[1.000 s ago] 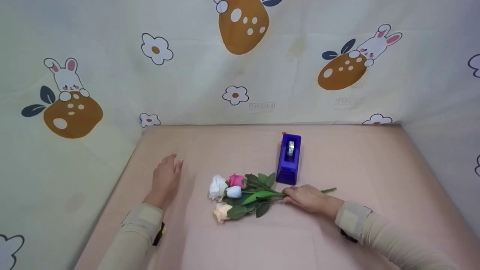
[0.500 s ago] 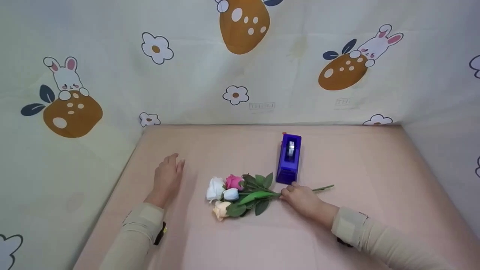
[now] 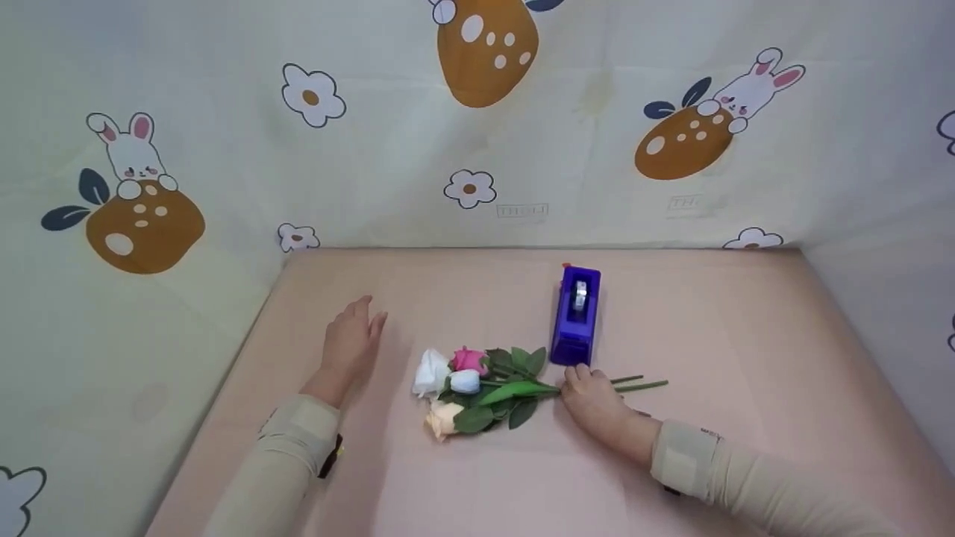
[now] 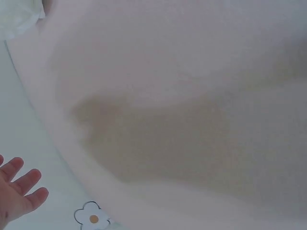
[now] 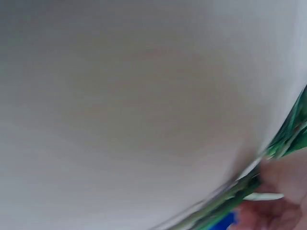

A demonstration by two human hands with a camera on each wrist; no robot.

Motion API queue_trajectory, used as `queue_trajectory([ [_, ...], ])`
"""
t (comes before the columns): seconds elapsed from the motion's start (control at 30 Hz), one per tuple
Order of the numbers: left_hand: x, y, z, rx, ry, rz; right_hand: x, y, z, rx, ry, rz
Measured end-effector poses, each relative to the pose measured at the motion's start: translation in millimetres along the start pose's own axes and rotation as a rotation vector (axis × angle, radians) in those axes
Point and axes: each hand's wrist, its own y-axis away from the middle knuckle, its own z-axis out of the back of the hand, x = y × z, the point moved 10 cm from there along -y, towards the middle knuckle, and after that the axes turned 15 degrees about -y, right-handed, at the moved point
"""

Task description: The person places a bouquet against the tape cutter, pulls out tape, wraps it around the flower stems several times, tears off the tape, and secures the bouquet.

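A bunch of artificial flowers lies across the middle of the table: a white rose (image 3: 431,373), a pink rose (image 3: 469,360), a pale blue tulip-like bloom (image 3: 465,381) and a peach rose (image 3: 443,419). Their blooms point left, and green leaves (image 3: 515,390) spread behind them. My right hand (image 3: 597,403) grips the gathered stems just behind the leaves; bare stem ends (image 3: 640,385) stick out on its other side. In the right wrist view the stems (image 5: 216,208) run through the fingers. Left of the blooms, my left hand (image 3: 351,343) holds nothing, its fingers (image 4: 28,181) spread.
A purple tape dispenser (image 3: 575,317) with a roll of tape stands just beyond my right hand. The table (image 3: 462,485) has a pale pink-beige cover. Behind and beside it hangs a light cloth (image 3: 373,164) printed with rabbits and flowers.
My left hand has shifted right and slightly away from me, towards the flowers. My right hand has turned and slid slightly left along the stems, and two stem ends now show behind it.
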Motion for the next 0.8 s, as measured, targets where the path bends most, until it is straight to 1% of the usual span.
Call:
queue_trajectory([
  [0.1,-13.0,-3.6,4.3,-0.024,0.008,-0.026,0,-1,0,0.018,0.011,-0.033],
  [0.23,-32.3,-6.5,10.1,-0.042,0.010,-0.059,-4,-1,2,0.018,-0.030,-0.087],
  [0.3,-42.0,-6.9,11.8,-0.034,0.002,-0.075,-4,0,3,0.016,-0.042,-0.089],
  [0.4,-60.8,-9.1,14.9,-0.005,-0.005,-0.108,-5,1,5,0.015,-0.047,-0.074],
  [0.47,-77.4,-9.8,17.6,0.016,-0.001,-0.143,-7,2,7,0.017,-0.049,-0.072],
  [0.53,-96.0,-9.2,21.1,0.028,0.020,-0.183,-13,3,11,0.019,-0.069,-0.092],
  [0.6,-114.1,-7.1,23.5,0.035,0.049,-0.210,-22,5,17,0.045,-0.118,-0.129],
  [0.67,-131.4,-3.9,24.6,0.052,0.075,-0.234,-35,7,21,0.101,-0.197,-0.191],
  [0.73,-147.3,-0.6,24.2,0.073,0.086,-0.253,-54,9,25,0.152,-0.295,-0.268],
  [0.8,-164.2,2.6,24.2,0.085,0.069,-0.293,-74,10,25,0.203,-0.392,-0.349],
])
